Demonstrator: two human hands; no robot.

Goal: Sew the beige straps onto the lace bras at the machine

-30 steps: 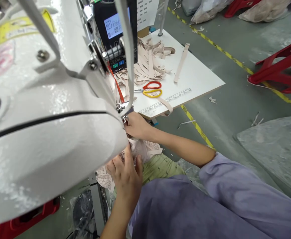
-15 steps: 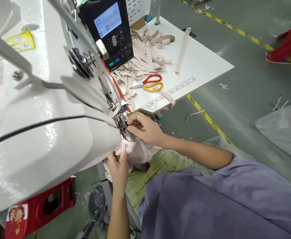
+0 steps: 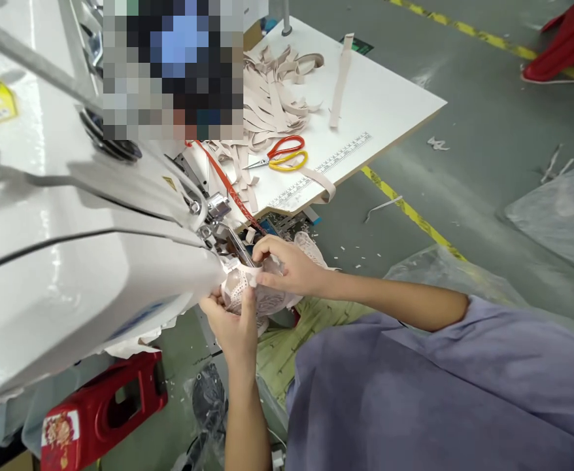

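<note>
A pale pink lace garment (image 3: pixel 273 302) hangs at the working end of a white sewing machine (image 3: pixel 76 281), its edge by the metal presser and arm (image 3: pixel 238 247). My left hand (image 3: pixel 232 326) grips the near edge of the lace, thumb on top and fingers partly hidden beneath. Across from it, my right hand (image 3: pixel 294 267) pinches the garment's edge between thumb and curled fingers, just beside the metal arm. The sheer fabric is stretched between both hands. Its lower part drapes over green patterned cloth (image 3: pixel 287 340) below.
A white table (image 3: pixel 389 98) bears a heap of beige fabric strips (image 3: pixel 277 98), red-and-yellow scissors (image 3: pixel 287 154) and a printed ruler (image 3: pixel 321 169). Red stools (image 3: pixel 105 405) stand at lower left and upper right. Plastic sheeting (image 3: pixel 556 209) and scraps lie on the floor.
My view has shifted. My right hand has come nearer the left and now pinches the lace edge. More of the garment shows below the machine, and the control screen is now pixelated.
</note>
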